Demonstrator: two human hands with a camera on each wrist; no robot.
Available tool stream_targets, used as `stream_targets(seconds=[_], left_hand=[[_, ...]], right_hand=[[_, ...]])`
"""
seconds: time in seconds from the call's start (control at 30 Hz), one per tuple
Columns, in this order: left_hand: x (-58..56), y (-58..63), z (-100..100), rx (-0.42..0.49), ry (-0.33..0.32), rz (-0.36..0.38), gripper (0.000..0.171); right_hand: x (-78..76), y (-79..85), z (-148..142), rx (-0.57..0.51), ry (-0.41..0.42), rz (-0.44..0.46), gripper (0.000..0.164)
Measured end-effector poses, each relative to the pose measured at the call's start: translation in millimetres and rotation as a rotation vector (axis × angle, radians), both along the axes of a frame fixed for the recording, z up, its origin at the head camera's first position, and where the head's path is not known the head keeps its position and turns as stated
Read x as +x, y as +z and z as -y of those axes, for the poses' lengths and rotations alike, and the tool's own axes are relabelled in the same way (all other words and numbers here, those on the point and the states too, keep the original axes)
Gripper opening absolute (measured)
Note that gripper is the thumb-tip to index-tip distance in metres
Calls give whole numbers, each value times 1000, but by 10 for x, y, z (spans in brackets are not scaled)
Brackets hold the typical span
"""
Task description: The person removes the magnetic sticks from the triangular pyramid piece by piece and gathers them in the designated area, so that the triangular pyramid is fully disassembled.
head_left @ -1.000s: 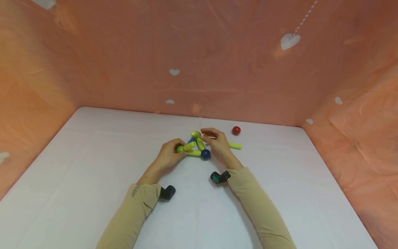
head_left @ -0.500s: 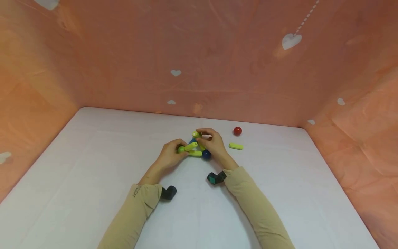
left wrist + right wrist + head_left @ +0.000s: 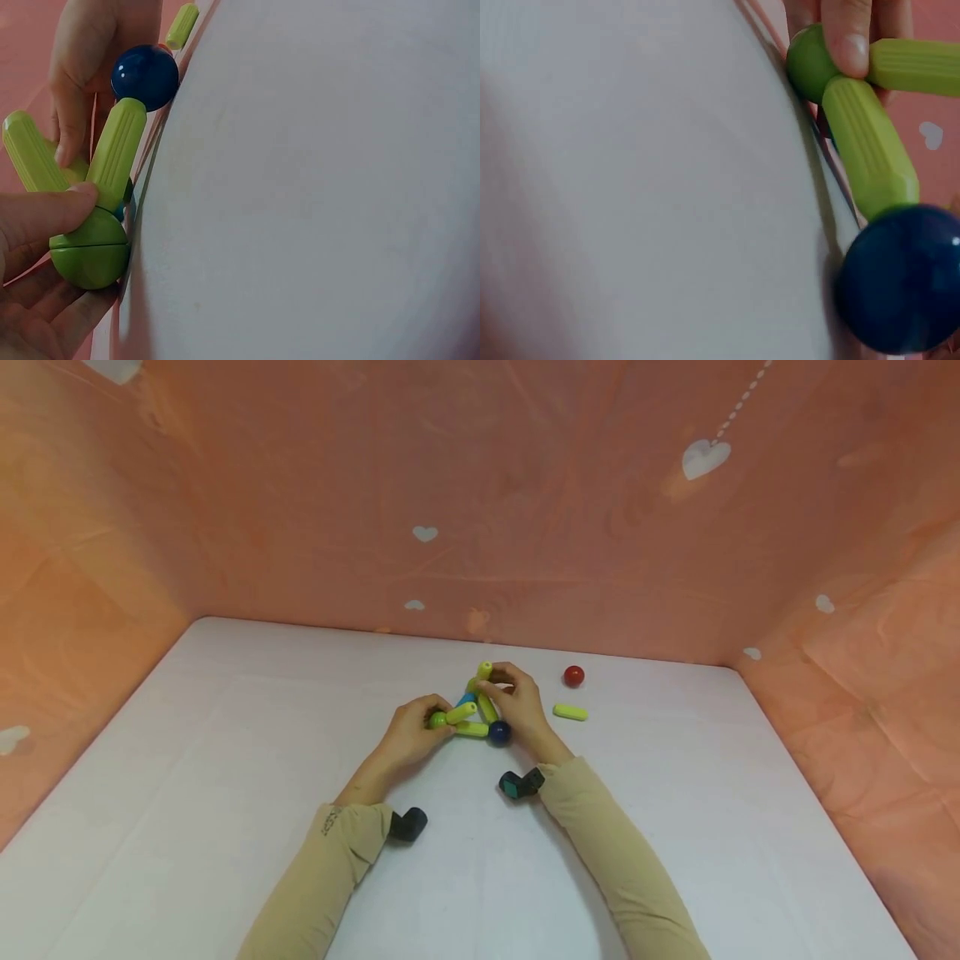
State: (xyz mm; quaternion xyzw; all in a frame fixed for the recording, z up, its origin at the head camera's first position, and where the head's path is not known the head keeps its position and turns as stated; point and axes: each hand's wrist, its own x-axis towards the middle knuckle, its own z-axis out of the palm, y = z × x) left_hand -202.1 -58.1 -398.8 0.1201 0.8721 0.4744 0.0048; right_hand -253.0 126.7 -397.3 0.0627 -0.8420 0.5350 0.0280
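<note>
A frame of yellow-green magnetic rods and balls lies between the hands on the white table. My left hand (image 3: 411, 727) grips its green ball (image 3: 90, 259), the thumb across the base of a ribbed rod (image 3: 118, 154). That rod runs to a dark blue ball (image 3: 499, 732); a second rod (image 3: 461, 713) slants up from the green ball. From the blue ball a rod (image 3: 487, 708) leads to the far corner, where a blue rod (image 3: 466, 699) also meets. There my right hand (image 3: 523, 703) pinches an upright rod (image 3: 484, 671) between thumb and fingers.
A red ball (image 3: 573, 676) and a loose yellow-green rod (image 3: 570, 712) lie right of my right hand. Wrist cameras (image 3: 408, 824) jut inward from both sleeves. Orange cloth with pale hearts (image 3: 705, 458) hangs around the table (image 3: 225, 760).
My right hand has moved left to the far corner and tilted the rod there upright. The left hand keeps its hold on the green ball.
</note>
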Motion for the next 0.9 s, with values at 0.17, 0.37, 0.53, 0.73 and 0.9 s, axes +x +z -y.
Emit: stream_targets(seconds=[0.17, 0.37, 0.53, 0.73, 0.9], left_hand=[[-2, -6, 1, 1, -1, 9, 18], [3, 6, -8, 3, 0, 24, 18], [7, 6, -3, 3, -3, 10, 18], [-9, -5, 1, -4, 2, 7, 19], [-11, -13, 7, -12, -4, -10, 18]], right_hand=[[-9, -17, 0, -20, -40, 3, 27], [-13, -32, 9, -12, -50, -32, 27], [-17, -38, 12, -14, -52, -51, 28], [-16, -27, 16, 7, -57, -42, 29], [-24, -23, 14, 47, -60, -35, 30]])
